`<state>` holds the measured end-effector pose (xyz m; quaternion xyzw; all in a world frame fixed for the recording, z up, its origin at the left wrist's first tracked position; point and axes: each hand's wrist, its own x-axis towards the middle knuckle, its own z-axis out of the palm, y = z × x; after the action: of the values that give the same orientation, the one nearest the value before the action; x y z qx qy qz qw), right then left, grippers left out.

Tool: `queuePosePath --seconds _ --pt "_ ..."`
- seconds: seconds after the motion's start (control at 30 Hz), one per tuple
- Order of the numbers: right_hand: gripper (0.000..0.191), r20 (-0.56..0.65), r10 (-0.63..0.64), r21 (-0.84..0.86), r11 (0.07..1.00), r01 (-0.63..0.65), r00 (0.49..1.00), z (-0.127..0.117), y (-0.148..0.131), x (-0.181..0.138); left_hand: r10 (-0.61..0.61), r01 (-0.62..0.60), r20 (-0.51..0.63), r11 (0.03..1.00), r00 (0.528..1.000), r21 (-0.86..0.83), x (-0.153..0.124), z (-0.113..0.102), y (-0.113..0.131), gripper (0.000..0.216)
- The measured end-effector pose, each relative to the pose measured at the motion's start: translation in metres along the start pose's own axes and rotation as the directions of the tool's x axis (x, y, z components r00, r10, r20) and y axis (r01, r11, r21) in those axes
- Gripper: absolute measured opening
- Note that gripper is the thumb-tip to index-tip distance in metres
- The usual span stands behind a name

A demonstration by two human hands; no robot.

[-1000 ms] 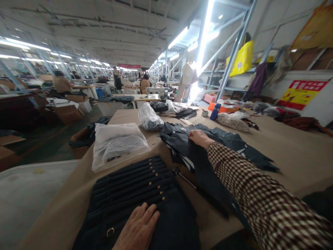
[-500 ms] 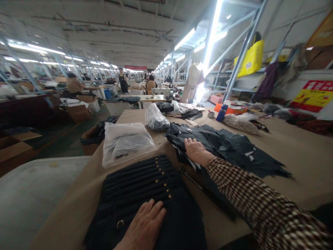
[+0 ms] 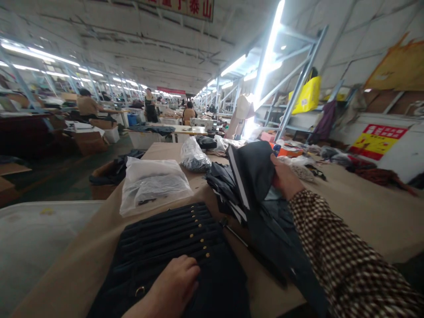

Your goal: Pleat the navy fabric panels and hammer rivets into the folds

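My right hand [image 3: 284,177] grips a dark garment piece [image 3: 253,176] with a pale strip along one edge, holding it raised and folded over above the table. Under it lies a pile of similar dark pieces [image 3: 220,179], partly covered. My left hand [image 3: 179,278] is closed in a loose curl over a neat stack of dark navy garments [image 3: 159,240]. Gold buttons run in a line down that stack's right side, and a gold ring shows near my left wrist. What the left fingers hold, if anything, is hidden. A thin dark rod-like tool [image 3: 236,235] lies between stack and pile.
A clear plastic bag [image 3: 155,183] lies behind the stack, and another filled bag [image 3: 195,157] sits farther back. Bundles of cloth [image 3: 374,174] line the table's far right. To the left are a white surface [image 3: 49,234] and an open carton [image 3: 102,176]. Several people work in the background.
My right hand has gone from lying flat on the dark pile to gripping and lifting a piece. My left fingers have curled in. The view has shifted slightly.
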<state>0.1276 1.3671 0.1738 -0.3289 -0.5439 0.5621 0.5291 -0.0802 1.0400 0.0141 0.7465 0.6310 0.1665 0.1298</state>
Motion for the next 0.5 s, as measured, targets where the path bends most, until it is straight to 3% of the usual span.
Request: queuePosePath --seconds 0.13,0.27,0.33,0.37,0.43,0.5 --pt "0.03 0.032 0.042 0.17 0.984 -0.047 0.999 0.015 -0.029 -0.031 -0.016 -0.066 -0.26 0.95 0.966 -0.305 0.032 -0.03 0.002 0.017" --pt "0.036 0.234 0.123 0.277 0.943 -0.187 0.964 0.037 -0.04 -0.071 -0.258 -0.044 -0.477 0.844 0.84 -0.535 0.077 -0.07 0.007 0.019" --pt "0.035 0.295 0.094 0.291 0.939 -0.183 0.951 0.044 -0.037 -0.085 -0.272 -0.068 -0.575 0.863 0.772 -0.5 0.09 -0.086 0.009 0.017" --pt "0.034 0.312 0.084 0.302 0.936 -0.183 0.946 0.046 -0.035 -0.09 -0.195 -0.117 -0.631 0.901 0.751 -0.417 0.093 -0.093 0.012 0.016" --pt "0.032 0.354 0.085 0.338 0.917 -0.212 0.931 0.051 -0.027 -0.098 0.092 -0.254 -0.695 0.958 0.713 -0.134 0.09 -0.105 0.019 0.017" --pt "0.028 0.424 0.113 0.367 0.886 -0.284 0.899 0.055 -0.018 -0.104 0.403 -0.38 -0.628 0.907 0.665 0.18 0.079 -0.114 0.028 0.02"
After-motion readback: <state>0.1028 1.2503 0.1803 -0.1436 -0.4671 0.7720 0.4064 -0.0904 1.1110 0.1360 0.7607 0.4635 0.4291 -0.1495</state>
